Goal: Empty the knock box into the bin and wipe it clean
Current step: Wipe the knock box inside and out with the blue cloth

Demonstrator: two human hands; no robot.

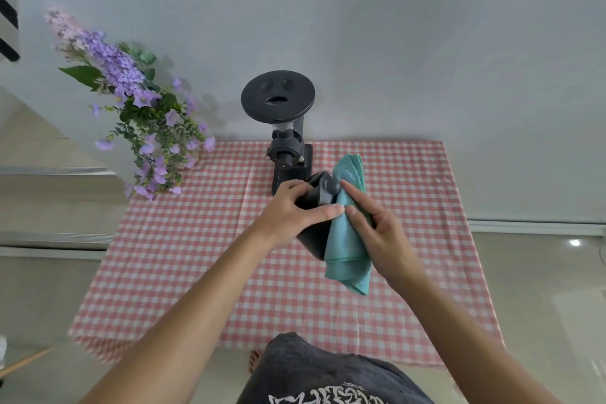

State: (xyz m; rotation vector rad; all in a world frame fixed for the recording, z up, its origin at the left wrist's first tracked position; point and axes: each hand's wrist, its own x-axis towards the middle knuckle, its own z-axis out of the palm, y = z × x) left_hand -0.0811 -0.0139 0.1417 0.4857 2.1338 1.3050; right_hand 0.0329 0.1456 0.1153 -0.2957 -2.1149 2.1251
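The black knock box (pixel 314 239) is held tilted above the middle of the checked table, its knock bar's rounded end (pixel 332 186) showing at the top. My left hand (pixel 292 211) grips its left side and rim. My right hand (pixel 377 226) presses a teal cloth (pixel 347 239) against the box's right side; the cloth drapes over the box and hangs below it. The inside of the box is hidden. No bin is in view.
A black coffee grinder (pixel 282 128) stands just behind the box at the back of the table with its pink checked cloth (pixel 196 256). Purple artificial flowers (pixel 141 115) lean over the back left corner. Pale floor lies on both sides.
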